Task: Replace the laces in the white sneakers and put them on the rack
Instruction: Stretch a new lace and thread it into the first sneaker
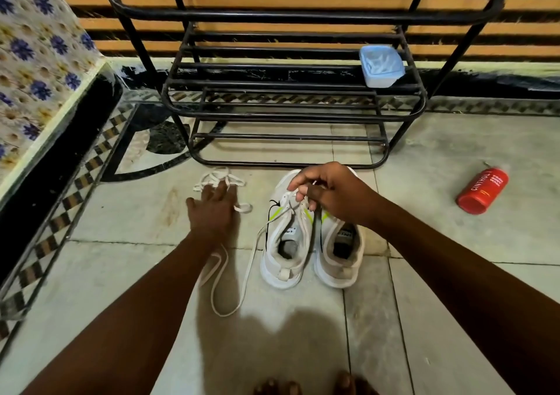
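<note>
White sneakers (312, 237) side by side on floor, before black rack (291, 103). Right hand (330, 191) pinches lace at left sneaker's eyelets. Left hand (213, 209), fingers spread flat, rests on loose lace (218, 179) on floor.

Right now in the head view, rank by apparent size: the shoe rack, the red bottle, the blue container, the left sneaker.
1. shoe rack
2. left sneaker, nearer the camera
3. red bottle and blue container: similar, and the container sits farther away, so unranked.
</note>
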